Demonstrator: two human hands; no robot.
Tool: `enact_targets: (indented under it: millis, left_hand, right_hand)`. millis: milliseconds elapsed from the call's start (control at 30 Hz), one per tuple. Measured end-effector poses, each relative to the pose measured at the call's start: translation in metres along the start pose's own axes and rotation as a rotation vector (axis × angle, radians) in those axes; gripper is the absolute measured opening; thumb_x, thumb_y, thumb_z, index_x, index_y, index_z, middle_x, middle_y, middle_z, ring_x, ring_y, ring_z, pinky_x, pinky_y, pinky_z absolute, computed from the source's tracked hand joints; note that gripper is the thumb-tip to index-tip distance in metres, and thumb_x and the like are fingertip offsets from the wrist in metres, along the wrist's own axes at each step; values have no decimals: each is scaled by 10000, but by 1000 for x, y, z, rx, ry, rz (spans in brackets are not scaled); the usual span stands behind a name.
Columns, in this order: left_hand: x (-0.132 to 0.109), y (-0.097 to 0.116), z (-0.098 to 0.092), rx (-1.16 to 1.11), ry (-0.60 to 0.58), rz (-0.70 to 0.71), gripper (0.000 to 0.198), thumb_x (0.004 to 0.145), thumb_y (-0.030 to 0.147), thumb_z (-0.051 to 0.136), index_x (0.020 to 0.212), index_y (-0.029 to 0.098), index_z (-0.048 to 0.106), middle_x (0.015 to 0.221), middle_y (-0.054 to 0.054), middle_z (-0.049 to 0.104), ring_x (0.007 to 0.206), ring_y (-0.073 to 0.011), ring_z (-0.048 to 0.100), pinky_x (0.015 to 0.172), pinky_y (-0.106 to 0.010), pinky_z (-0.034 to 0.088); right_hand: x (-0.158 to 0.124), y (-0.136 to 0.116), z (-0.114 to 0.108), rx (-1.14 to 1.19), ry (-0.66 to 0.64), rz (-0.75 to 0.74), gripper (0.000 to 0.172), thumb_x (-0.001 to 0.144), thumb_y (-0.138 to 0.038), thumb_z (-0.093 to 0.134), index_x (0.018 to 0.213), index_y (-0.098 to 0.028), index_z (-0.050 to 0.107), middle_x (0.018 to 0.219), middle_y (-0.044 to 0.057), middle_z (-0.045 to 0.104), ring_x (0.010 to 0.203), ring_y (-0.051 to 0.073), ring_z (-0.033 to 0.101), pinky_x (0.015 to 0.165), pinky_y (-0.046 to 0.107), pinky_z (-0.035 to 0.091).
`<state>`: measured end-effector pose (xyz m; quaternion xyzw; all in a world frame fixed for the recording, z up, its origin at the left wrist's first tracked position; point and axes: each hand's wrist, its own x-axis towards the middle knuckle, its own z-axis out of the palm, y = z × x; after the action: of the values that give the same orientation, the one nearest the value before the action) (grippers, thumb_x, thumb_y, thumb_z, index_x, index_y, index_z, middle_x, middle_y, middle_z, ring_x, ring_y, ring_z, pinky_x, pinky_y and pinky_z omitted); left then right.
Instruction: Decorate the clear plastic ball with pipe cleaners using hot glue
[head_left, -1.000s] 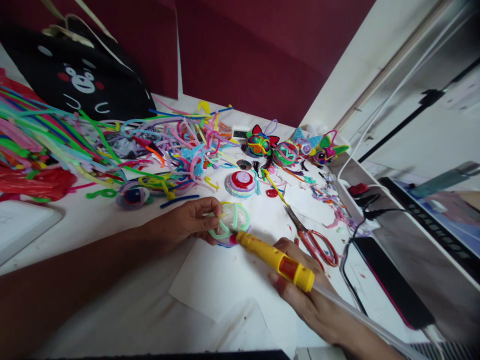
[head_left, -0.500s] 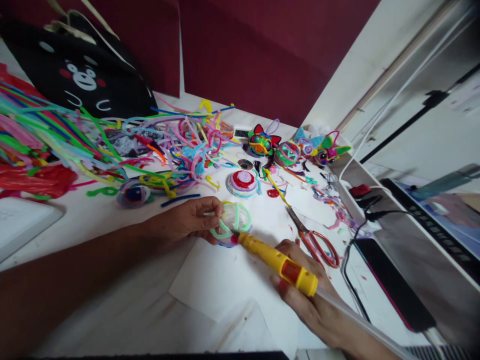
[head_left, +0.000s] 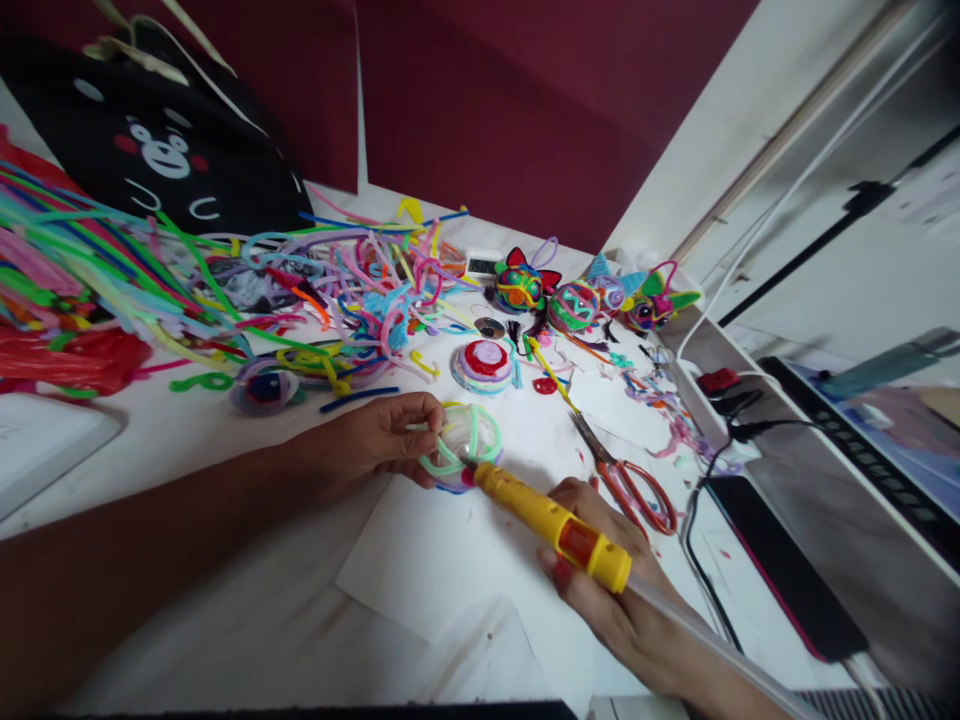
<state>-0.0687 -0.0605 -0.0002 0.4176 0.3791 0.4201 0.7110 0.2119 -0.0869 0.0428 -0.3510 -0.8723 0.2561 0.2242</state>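
Observation:
In my left hand (head_left: 405,440) is a clear ball (head_left: 474,436) with mint-green pipe cleaner strips across it; the fingers pinch its left side. Some blue and purple shows along the ball's underside. My right hand (head_left: 611,575) is wrapped around a yellow glue gun (head_left: 529,502), with a long translucent glue stick (head_left: 694,625) trailing out of its back end. The dark nozzle meets the ball's lower front, beside a small pink spot. Under the ball, white paper (head_left: 420,560) lies on the table. Just behind it sits a half-dome (head_left: 484,367) coiled in red, lilac and white.
Orange-handled scissors (head_left: 626,480) lie open to the right, near a black phone (head_left: 787,565) and cables. A tangle of pipe cleaners (head_left: 360,280) spreads at the back left before a black bag (head_left: 157,130). Finished decorated balls (head_left: 574,305) stand at the back.

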Motion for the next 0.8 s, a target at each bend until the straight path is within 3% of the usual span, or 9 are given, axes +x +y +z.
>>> enact_targets:
  millis: [567,800]
  left_hand:
    - [-2,0,1,0,-29,-14,284,758,345,773,796,183,543,777,21,618,707,-129,632,647,-271,569]
    - [-2,0,1,31,-33,-14,282,754,350,770,799,192,540,783,22,622,716,-137,627,665,-294,556]
  right_hand:
    - [1,-3,-1,-38,-5,-38,48,937,-283,490,953,-253,524,839,33,577,734,186,580,646,346,500]
    - [-2,-5,1,-22,-16,-6,68,936,-278,477,880,-240,485,836,31,575,763,191,589,663,354,506]
